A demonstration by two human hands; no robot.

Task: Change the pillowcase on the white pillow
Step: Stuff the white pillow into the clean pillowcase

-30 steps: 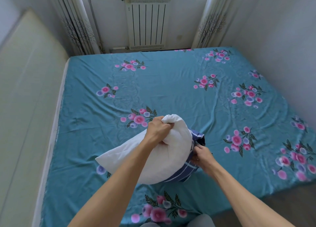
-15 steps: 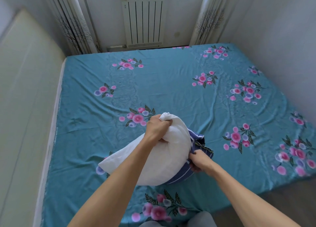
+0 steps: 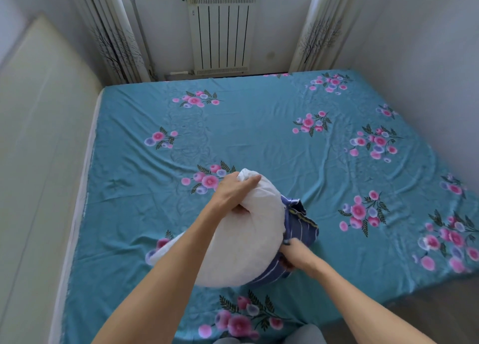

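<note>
Your left hand (image 3: 234, 192) squeezes the white pillow (image 3: 243, 237) at 12 o'clock so your right hand (image 3: 294, 255) can pinch the striped pillowcase (image 3: 298, 222) at 3 o'clock.

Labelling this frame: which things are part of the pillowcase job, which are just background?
In the job:
- white pillow, gripped by left hand
- blue striped pillowcase, bunched at the pillow's right end, gripped by right hand

Background:
- floral bedsheet
- radiator
- curtains
</note>
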